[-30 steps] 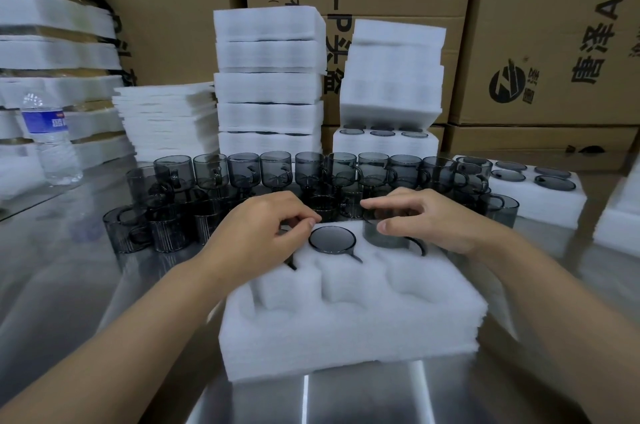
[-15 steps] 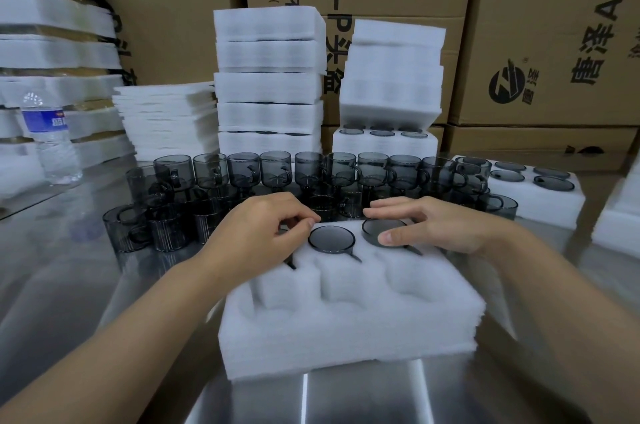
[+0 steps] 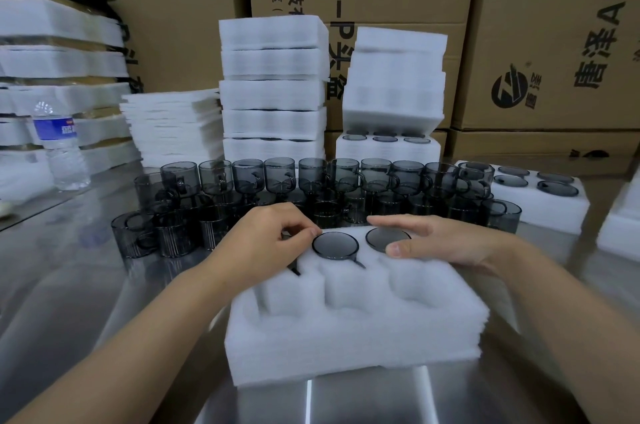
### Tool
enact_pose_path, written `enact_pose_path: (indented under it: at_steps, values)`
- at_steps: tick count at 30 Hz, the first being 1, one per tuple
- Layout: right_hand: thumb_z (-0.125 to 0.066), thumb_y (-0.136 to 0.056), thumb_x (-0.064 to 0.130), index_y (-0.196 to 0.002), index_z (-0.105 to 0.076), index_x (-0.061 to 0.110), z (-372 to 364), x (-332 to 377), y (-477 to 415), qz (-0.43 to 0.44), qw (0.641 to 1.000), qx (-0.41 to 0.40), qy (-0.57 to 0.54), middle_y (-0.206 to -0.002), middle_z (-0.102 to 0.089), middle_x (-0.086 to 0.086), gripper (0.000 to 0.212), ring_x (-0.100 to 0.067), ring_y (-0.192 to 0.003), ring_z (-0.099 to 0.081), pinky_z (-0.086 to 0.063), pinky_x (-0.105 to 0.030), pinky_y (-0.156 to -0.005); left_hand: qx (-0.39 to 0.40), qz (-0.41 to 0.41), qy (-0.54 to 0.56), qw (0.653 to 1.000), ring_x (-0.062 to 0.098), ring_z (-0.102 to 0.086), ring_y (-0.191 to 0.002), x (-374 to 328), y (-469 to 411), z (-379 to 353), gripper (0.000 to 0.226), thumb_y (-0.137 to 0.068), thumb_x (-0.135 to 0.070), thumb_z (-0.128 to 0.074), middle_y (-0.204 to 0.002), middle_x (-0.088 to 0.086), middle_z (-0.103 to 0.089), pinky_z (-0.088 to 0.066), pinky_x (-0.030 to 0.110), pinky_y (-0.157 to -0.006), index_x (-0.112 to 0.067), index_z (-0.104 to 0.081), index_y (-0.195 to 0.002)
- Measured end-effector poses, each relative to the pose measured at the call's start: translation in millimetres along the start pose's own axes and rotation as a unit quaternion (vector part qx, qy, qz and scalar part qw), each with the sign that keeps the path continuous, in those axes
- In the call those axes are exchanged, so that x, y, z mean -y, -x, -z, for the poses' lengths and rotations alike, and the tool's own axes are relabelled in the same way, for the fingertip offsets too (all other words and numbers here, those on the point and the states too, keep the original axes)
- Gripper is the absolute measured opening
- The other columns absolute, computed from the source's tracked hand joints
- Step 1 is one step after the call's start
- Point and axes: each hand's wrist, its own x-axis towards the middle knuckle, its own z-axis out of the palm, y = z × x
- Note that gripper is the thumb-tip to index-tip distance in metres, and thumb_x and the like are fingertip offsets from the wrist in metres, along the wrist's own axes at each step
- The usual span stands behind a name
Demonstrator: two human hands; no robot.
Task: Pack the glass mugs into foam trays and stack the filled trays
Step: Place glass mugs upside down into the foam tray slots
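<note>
Tray [image 3: 353,326]: white foam, near centre of steel table [image 3: 69,285]; 2 rows of 3 pockets.
Middle mug [image 3: 335,245]: dark glass, seated rim-up in far row.
Right mug [image 3: 384,237]: same row, just right of it.
Left hand [image 3: 266,243]: curled over far-left pocket, thumb and forefinger tips meeting; whether they pinch a mug, cannot tell.
Right hand [image 3: 440,240]: fingers straight, laid flat on right mug.
Loose mugs [image 3: 277,178]: rows just beyond tray.
Tray stacks [image 3: 273,91]: far side.

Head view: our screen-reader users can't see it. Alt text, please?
Two hands seat dark glass mugs in the far row of a white foam tray: left hand curled over the far-left mug, right hand flat on the far-right mug. Near pockets are empty; loose mugs stand behind.
</note>
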Motion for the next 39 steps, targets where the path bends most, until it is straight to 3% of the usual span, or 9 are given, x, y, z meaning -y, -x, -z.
enact_pose_path:
  at_steps: [4, 7, 12, 17, 22, 26, 30, 36, 39]
  values:
    - [-0.063, -0.065, 0.076, -0.118, -0.057, 0.056, -3, -14, -1, -0.011, 0.992, -0.044, -0.117, -0.128, -0.058, 0.022, 0.057, -0.004, -0.118, -0.056, -0.044, -0.036, -0.103, 0.003, 0.0, 0.006, 1.0, -0.004, -0.058, -0.082, 0, 0, 0, 0.014, -0.09, -0.019, -0.062, -0.087, -0.016, -0.064, -0.04, 0.005, -0.07, -0.024, -0.075, -0.087]
    - [-0.068, -0.075, 0.056, -0.118, -0.061, 0.048, -4, -22, -1, -0.017, 0.974, -0.034, -0.223, -0.122, -0.065, 0.012, 0.044, -0.014, -0.109, -0.065, -0.056, -0.029, -0.081, 0.005, 0.0, 0.01, 1.0, -0.003, -0.058, -0.082, 1, 0, 0, 0.014, -0.09, -0.018, -0.062, -0.087, -0.015, -0.064, -0.041, 0.006, -0.071, -0.024, -0.075, -0.087]
    - [-0.07, -0.074, 0.036, -0.122, -0.059, 0.038, -4, -24, -3, -0.014, 0.964, -0.052, -0.261, -0.116, -0.069, 0.003, 0.05, -0.022, -0.104, -0.067, -0.057, -0.029, -0.073, 0.021, 0.032, 0.037, 0.999, -0.004, -0.057, -0.076, 1, -1, -2, 0.014, -0.09, -0.019, -0.062, -0.09, -0.014, -0.061, -0.04, 0.006, -0.066, -0.025, -0.074, -0.086]
    - [-0.071, -0.071, 0.033, -0.124, -0.06, 0.033, 0, -18, -1, -0.022, 0.97, -0.063, -0.235, -0.113, -0.07, 0.003, 0.054, -0.02, -0.102, -0.068, -0.057, -0.03, -0.073, 0.055, 0.051, 0.049, 0.996, -0.001, -0.056, -0.077, 0, 0, -2, 0.009, -0.09, -0.02, -0.062, -0.097, -0.011, -0.056, -0.044, 0.008, -0.067, -0.024, -0.071, -0.092]
    - [-0.055, -0.079, 0.065, -0.1, -0.066, 0.05, 0, -3, -6, -0.052, 0.989, -0.138, 0.018, -0.112, -0.061, 0.031, 0.028, -0.004, -0.114, -0.058, -0.041, -0.032, -0.103, 0.077, 0.044, 0.029, 0.996, -0.008, -0.056, -0.063, -6, 2, 0, 0.014, -0.091, -0.023, -0.061, -0.098, -0.012, -0.054, -0.041, 0.007, -0.062, -0.023, -0.071, -0.101]
    - [-0.038, -0.058, 0.088, -0.098, -0.068, 0.043, -5, 10, -9, -0.073, 0.98, -0.177, 0.052, -0.109, -0.057, 0.027, 0.067, 0.002, -0.105, -0.055, -0.04, -0.029, -0.098, 0.076, 0.037, 0.023, 0.996, -0.009, -0.056, -0.06, -8, 2, 1, 0.016, -0.092, -0.023, -0.06, -0.098, -0.012, -0.054, -0.039, 0.005, -0.059, -0.022, -0.071, -0.104]
    - [-0.052, -0.078, 0.07, -0.095, -0.068, 0.037, -9, 9, -13, -0.049, 0.977, -0.185, 0.092, -0.103, -0.066, 0.021, 0.041, -0.006, -0.097, -0.063, -0.048, -0.03, -0.09, 0.074, 0.031, 0.02, 0.997, -0.008, -0.056, -0.058, -8, 4, 1, 0.016, -0.092, -0.023, -0.06, -0.099, -0.011, -0.055, -0.039, 0.004, -0.058, -0.022, -0.071, -0.104]
    - [-0.069, -0.07, 0.059, -0.093, -0.071, 0.038, -9, 5, -16, -0.025, 0.989, -0.141, 0.034, -0.094, -0.073, 0.009, 0.031, -0.026, -0.099, -0.067, -0.051, -0.045, -0.094, 0.011, 0.009, -0.058, 0.998, -0.004, -0.054, -0.085, 1, -1, 5, 0.019, -0.093, -0.026, -0.057, -0.101, -0.012, -0.06, -0.037, 0.007, -0.074, -0.022, -0.073, -0.102]
    - [-0.068, -0.068, 0.063, -0.092, -0.07, 0.042, -9, 0, -18, -0.016, 0.991, -0.134, 0.023, -0.094, -0.073, 0.013, 0.032, -0.021, -0.097, -0.068, -0.051, -0.045, -0.095, -0.096, 0.054, -0.207, 0.972, 0.018, -0.054, -0.106, 16, -6, 20, 0.024, -0.092, -0.02, -0.055, -0.111, -0.004, -0.063, -0.042, 0.029, -0.091, -0.022, -0.07, -0.111]
